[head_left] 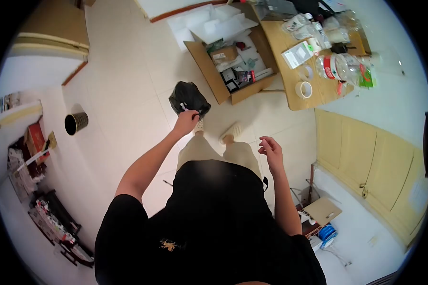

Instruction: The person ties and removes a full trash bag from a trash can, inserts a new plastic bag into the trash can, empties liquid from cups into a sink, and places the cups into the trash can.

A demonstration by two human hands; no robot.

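My left hand (pixel 187 121) is closed on the gathered top of a black plastic bag (pixel 189 95). The bag hangs in front of my left foot, and small pale bits show near its mouth. My right hand (pixel 271 148) hangs by my right leg, its fingers loosely bent and apart, with nothing visible in them. Beyond the bag, an open cardboard box (pixel 207 71) stands on the floor, filled with small packages and white foam sheets (pixel 209 23).
A wooden table (pixel 290 85) at the upper right carries plastic bottles (pixel 333 66), a tape roll (pixel 303 90) and a white box (pixel 297 54). A dark waste bin (pixel 76 123) stands by the left wall. Yellow cabinet doors (pixel 366 156) are on the right.
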